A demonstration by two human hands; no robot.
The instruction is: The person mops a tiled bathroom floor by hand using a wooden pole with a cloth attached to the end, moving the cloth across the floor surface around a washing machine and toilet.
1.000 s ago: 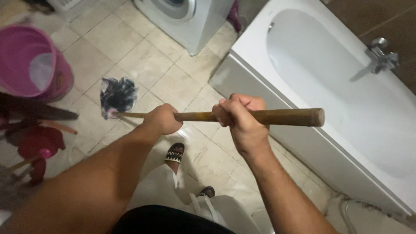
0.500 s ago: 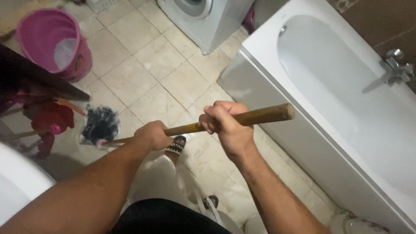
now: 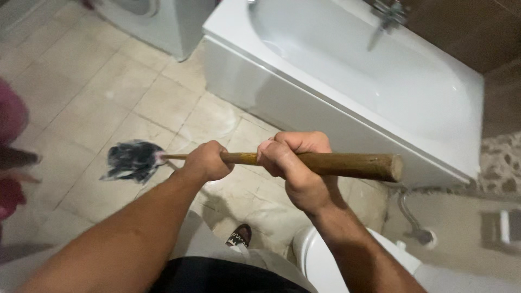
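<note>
A home bathroom is showing here: a white bathtub (image 3: pixel 347 70) is stretching from 12 to 2 o'clock with a tap (image 3: pixel 386 13) above it, a washing machine (image 3: pixel 157 21) is standing at 11, beige floor tiles (image 3: pixel 81 103) are spreading left, and a toilet (image 3: pixel 320 255) is sitting at 6.

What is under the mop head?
Beige floor tiles lie beneath the dark mop head. Whether it touches them, and the patch directly beneath it, cannot be seen.
</note>
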